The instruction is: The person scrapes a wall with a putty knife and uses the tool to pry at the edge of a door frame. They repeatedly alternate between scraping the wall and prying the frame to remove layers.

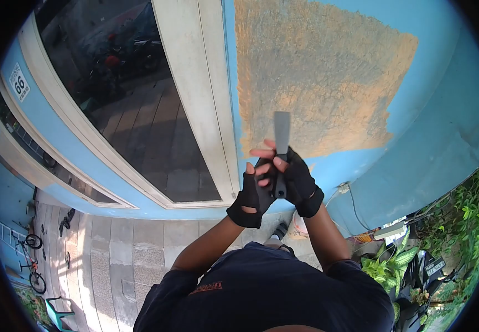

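Note:
A putty knife (282,131) with a grey blade and a dark handle points up toward the wall. My right hand (297,180), in a black fingerless glove, is closed around its handle, thumb along the front near the blade's base. Close beside it on the left is my left hand (255,188), gloved the same way. Its thumb stands up and its fingers are apart, reaching toward the handle and partly overlapped by the right hand. Beyond the blade, a rough tan and grey patch (322,77) covers part of the blue wall (438,33).
A framed dark glass door (145,127) stands to the left. Near my feet is a pale bucket (299,224) on the paved ground (156,243). A cable (355,205) hangs from the wall. Plants (394,265) and a parked motorbike (430,276) are at right, bicycles (32,260) far left.

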{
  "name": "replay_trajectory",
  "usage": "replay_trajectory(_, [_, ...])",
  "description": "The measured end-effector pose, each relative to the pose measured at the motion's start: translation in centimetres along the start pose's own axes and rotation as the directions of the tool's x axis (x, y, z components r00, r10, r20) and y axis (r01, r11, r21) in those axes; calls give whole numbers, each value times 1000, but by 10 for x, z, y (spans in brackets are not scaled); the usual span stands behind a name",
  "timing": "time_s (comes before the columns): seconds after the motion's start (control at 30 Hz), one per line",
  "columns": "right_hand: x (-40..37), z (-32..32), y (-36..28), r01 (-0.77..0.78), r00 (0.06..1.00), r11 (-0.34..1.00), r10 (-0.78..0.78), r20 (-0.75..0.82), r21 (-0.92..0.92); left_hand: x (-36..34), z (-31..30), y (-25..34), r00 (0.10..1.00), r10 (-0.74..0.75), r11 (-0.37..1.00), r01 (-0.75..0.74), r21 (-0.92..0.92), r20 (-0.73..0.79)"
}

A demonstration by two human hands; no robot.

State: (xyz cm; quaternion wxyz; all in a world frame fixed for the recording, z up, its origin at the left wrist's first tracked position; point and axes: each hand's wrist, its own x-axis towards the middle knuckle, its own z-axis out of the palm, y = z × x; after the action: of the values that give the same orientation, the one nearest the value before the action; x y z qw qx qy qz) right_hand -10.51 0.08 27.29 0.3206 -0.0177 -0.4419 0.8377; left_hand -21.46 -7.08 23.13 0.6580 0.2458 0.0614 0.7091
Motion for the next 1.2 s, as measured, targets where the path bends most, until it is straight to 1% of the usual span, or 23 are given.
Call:
replay_trajectory(0.03, [4,4,-6,132,975,977,-158,-155,-165,2,-1,-2,1000,26,997,-27,72,15])
replay_trajectory(0.07, [11,-7,-7,273,894,869,-387,-224,-412,4,-3,0,999,31,997,-32,73,17])
replay_trajectory(0.1, [12,-17,-16,220,854,834,-416,-314,-506,7,-6,6,996,-2,989,16,149,-91])
replay_trajectory(0.13, [9,-22,-25,236,891,903,-349,-290,-359,9,-3,12,979,-27,974,71,217,-201])
replay_trajectory(0.17, [8,-24,-31,235,926,950,-283,-251,-205,11,-6,14,979,-24,973,68,218,-200])
replay_trajectory(0.2, [4,-19,-29,216,908,957,-270,-320,-194,13,-13,15,965,41,958,36,284,-259])
replay_trajectory(0.23, [2,-6,-28,218,909,956,-272,-316,-196,16,-16,15,944,109,937,6,350,-310])
replay_trajectory(0.27, [-1,6,-24,166,928,904,-278,-247,-394,17,-3,15,932,148,917,-4,399,-331])
replay_trajectory(0.3, [-3,14,-19,119,946,808,-269,-181,-577,21,-4,11,933,146,917,-3,399,-328])
replay_trajectory(0.37, [-1,13,1,105,964,773,-235,-128,-626,29,-11,0,954,85,958,1,288,-289])
replay_trajectory(0.4, [2,9,10,158,947,694,-308,-91,-702,29,-15,-3,961,59,973,5,232,-269])
replay_trajectory(0.43, [0,11,8,158,948,696,-305,-90,-701,28,-12,-1,961,62,973,3,232,-271])
replay_trajectory(0.5, [-1,14,-4,-3,975,815,-127,-183,-580,27,-7,1,972,78,963,-15,268,-224])
replay_trajectory(0.6, [-6,3,-3,-19,976,851,-98,-194,-525,28,6,2,962,80,935,19,353,-263])
replay_trajectory(0.63, [-8,4,-5,-21,975,850,-99,-199,-526,28,2,-2,962,75,936,22,350,-263])
replay_trajectory(0.7, [-6,6,-11,119,934,954,-201,-296,-274,33,-6,-10,979,56,929,21,370,-195])
replay_trajectory(0.83, [-8,4,-17,126,927,954,-211,-309,-273,33,11,-12,982,128,913,-63,403,-138])
replay_trajectory(0.87, [-10,5,-18,126,932,969,-189,-309,-213,34,6,-9,991,41,946,2,323,-124])
replay_trajectory(0.9, [-12,8,-19,132,932,967,-195,-304,-217,35,2,-7,994,-45,967,69,244,-100])
replay_trajectory(1.03, [-15,21,-27,73,949,952,-159,-273,-298,31,16,7,992,-124,972,125,199,-20])
replay_trajectory(1.1, [-11,25,-35,46,954,935,-146,-263,-350,29,20,13,999,3,923,14,385,-44])
replay_trajectory(1.13, [-6,26,-40,31,959,911,-143,-246,-411,32,17,15,999,5,923,11,385,-42])
replay_trajectory(1.2, [4,34,-56,52,974,872,-153,-169,-486,45,10,22,973,225,836,-167,523,-48])
